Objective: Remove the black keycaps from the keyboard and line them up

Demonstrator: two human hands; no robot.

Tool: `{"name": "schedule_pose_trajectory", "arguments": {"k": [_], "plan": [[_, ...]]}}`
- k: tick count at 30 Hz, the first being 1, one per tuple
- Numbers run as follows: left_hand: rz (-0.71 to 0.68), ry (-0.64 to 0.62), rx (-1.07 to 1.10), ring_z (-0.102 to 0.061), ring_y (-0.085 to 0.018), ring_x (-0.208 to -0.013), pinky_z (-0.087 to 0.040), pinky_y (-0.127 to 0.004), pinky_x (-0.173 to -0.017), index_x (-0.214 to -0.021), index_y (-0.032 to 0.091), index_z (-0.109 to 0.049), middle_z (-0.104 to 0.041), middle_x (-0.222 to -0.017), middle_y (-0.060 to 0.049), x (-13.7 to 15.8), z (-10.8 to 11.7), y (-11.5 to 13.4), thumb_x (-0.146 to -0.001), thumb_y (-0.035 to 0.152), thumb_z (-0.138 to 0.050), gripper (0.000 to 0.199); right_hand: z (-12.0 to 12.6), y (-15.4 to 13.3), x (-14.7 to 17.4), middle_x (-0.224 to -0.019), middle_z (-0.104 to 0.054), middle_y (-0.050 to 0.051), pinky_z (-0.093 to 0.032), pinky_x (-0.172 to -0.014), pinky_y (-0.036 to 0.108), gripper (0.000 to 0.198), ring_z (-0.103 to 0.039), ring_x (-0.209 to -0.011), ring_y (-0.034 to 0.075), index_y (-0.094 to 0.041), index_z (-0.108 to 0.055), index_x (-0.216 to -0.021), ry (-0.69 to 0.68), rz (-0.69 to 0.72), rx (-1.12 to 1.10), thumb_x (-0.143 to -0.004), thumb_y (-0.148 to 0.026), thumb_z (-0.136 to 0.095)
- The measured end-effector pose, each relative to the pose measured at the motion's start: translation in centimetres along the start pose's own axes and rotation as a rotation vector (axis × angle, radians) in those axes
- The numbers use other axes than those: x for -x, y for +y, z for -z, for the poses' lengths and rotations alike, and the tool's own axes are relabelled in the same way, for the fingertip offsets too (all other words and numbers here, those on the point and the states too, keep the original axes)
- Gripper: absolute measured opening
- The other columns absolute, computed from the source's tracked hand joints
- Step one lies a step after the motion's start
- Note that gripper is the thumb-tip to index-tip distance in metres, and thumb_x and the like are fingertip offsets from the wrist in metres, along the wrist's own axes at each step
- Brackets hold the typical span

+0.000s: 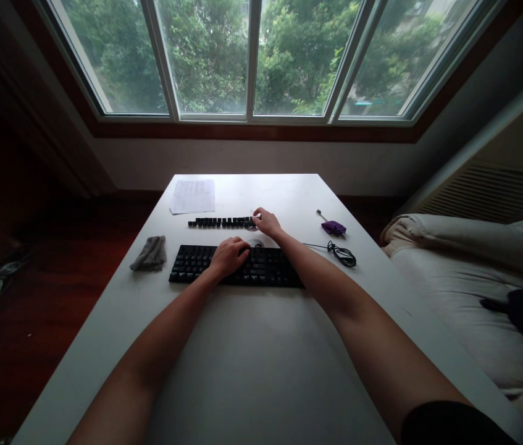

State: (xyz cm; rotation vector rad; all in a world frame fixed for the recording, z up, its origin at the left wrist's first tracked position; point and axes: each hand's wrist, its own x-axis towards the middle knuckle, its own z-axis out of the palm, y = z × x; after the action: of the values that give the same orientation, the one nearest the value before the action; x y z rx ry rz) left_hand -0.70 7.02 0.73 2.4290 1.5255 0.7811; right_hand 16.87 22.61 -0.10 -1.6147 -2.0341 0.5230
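Note:
A black keyboard [261, 272] lies across the middle of the white table. My left hand [230, 254] rests on its upper middle part, fingers loosely bent over the keys and holding nothing that I can see. Beyond the keyboard runs a row of loose black keycaps [219, 222]. At the right end of that row is my right hand [267, 221], its fingers drawn together at the tips. Something small and pale shows beside those fingers, too small to name. My right forearm covers the keyboard's right end.
A grey cloth [150, 254] lies left of the keyboard, and a printed paper sheet [193, 196] at the table's far left. To the right are a coiled black cable [342, 254] and a purple cloth-like item [334, 228] beside a small brush-like stick [320, 214].

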Motion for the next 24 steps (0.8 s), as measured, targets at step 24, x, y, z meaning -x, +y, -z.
{"name": "schedule_pose_trajectory", "arguments": {"k": [24], "plan": [[0.001, -0.003, 0.007, -0.061, -0.022, -0.098, -0.049, -0.037, -0.090, -0.103, 0.025, -0.072, -0.067, -0.103, -0.006, -0.1, -0.1, 0.4, -0.093, 0.030, -0.054, 0.021, 7.6, 1.5, 11.2, -0.078, -0.068, 0.003, -0.046, -0.060, 0.025, 0.044, -0.055, -0.061, 0.013, -0.018, -0.071, -0.100, -0.063, 0.153, -0.448, -0.090, -0.055, -0.050]]}}
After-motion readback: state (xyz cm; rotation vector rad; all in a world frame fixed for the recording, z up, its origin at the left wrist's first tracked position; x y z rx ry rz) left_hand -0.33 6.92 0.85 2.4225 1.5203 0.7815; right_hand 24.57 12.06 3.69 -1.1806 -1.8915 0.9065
